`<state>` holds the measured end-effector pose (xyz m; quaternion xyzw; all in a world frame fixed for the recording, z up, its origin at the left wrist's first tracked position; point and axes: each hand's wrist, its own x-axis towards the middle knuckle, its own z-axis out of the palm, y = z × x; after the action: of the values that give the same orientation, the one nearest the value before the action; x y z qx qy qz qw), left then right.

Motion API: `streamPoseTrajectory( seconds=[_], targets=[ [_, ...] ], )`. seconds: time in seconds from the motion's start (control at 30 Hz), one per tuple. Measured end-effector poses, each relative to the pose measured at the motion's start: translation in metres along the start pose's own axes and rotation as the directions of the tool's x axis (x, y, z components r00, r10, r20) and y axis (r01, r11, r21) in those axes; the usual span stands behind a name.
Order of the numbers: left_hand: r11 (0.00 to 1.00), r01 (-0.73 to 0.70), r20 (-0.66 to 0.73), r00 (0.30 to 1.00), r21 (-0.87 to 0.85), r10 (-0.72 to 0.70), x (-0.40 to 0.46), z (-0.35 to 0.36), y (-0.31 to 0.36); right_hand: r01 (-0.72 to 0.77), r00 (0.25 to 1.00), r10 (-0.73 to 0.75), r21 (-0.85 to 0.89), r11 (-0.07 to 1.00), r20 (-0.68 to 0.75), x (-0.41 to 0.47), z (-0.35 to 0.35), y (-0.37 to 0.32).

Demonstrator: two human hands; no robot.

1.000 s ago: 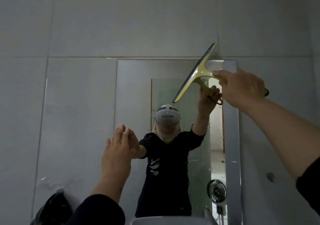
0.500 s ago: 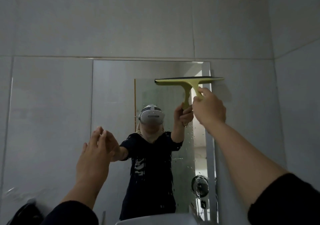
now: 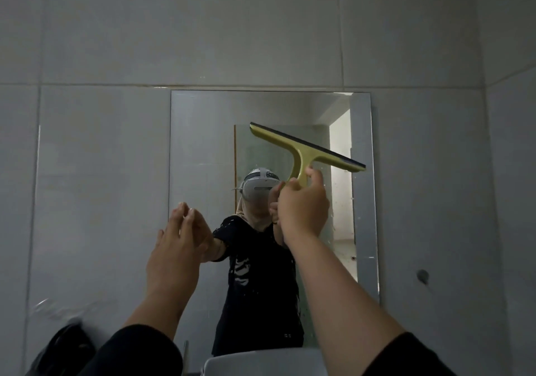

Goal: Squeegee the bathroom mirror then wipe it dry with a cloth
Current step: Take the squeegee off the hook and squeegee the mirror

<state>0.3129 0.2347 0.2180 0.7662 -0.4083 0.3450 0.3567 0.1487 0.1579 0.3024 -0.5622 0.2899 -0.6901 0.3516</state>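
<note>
A frameless rectangular mirror (image 3: 203, 149) hangs on the grey tiled wall, with water drops on its right half. My right hand (image 3: 303, 210) is shut on the handle of a yellow squeegee (image 3: 301, 151). Its dark rubber blade lies against the glass in the upper right part, tilted down to the right. My left hand (image 3: 181, 239) rests flat with fingers together against the mirror's left edge, holding nothing. No cloth is in view.
The white rim of a basin (image 3: 261, 361) shows at the bottom below the mirror. A dark bag (image 3: 66, 346) hangs at the lower left beside a clear plastic hook patch. A small dark wall plug (image 3: 422, 274) sits right of the mirror. A wall corner runs at the far right.
The squeegee has come down from the mirror's top right corner and its blade has turned from steeply tilted to level to sloping down right. My left hand stays on the left edge.
</note>
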Motion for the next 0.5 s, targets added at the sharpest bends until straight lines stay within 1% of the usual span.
streamPoseTrajectory(
  seconds=[0.1, 0.3, 0.4, 0.5],
  targets=[
    [1.000, 0.015, -0.006, 1.000, 0.001, -0.015, 0.000, 0.001, -0.001, -0.001, 1.000, 0.001, 0.006, 1.000, 0.013, -0.016, 0.016, -0.003],
    [1.000, 0.019, -0.028, 0.999, 0.014, -0.018, -0.001, 0.003, -0.003, 0.133, 0.987, -0.130, -0.032, 0.991, 0.098, -0.039, 0.036, -0.005],
    [1.000, 0.011, -0.049, 0.999, 0.012, -0.010, -0.001, 0.006, -0.003, 0.196, 0.975, -0.184, -0.091, 0.976, 0.125, -0.040, 0.037, -0.002],
    [0.999, -0.015, -0.061, 0.998, 0.037, 0.017, 0.000, 0.011, -0.006, 0.228, 0.966, -0.208, -0.125, 0.966, 0.154, -0.041, 0.035, -0.003]
  ],
)
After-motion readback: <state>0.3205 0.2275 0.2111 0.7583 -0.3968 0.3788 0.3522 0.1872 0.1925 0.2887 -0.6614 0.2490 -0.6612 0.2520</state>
